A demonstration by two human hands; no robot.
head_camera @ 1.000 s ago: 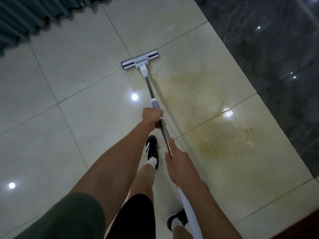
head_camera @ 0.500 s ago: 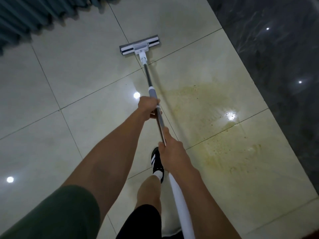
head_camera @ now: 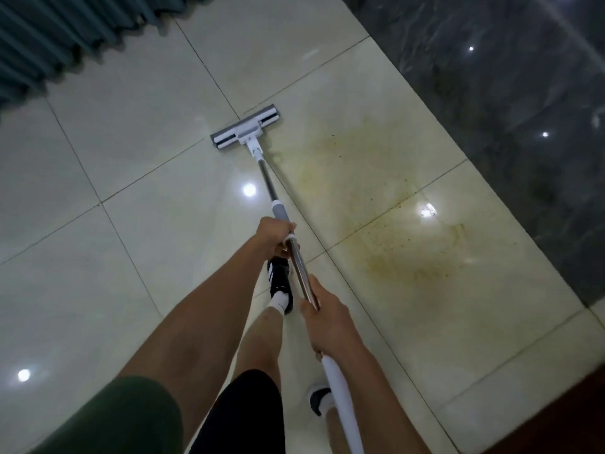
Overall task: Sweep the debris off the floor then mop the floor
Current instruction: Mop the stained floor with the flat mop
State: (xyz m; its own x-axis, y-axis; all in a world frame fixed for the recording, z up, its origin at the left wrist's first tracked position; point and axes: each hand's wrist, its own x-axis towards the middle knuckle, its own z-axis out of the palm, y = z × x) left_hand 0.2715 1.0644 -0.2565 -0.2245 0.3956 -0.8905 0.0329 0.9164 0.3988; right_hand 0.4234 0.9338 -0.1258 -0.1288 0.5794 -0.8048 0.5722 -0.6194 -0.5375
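A flat mop with a grey and white head lies flat on the cream tiled floor; its metal pole runs back toward me. My left hand grips the pole just below the grey collar. Lower down, my right hand grips the pole above its white end. To the right of the mop head a yellowish-brown stain with small dark specks spreads over the tiles.
A dark glossy marble wall runs along the right side. Teal pleated curtains hang at the top left. My two feet in black shoes stand under the pole. Ceiling lights reflect on the floor.
The mop head has come back toward me from the far tile, after being pushed forward before that. Both hands keep their grip on the pole.
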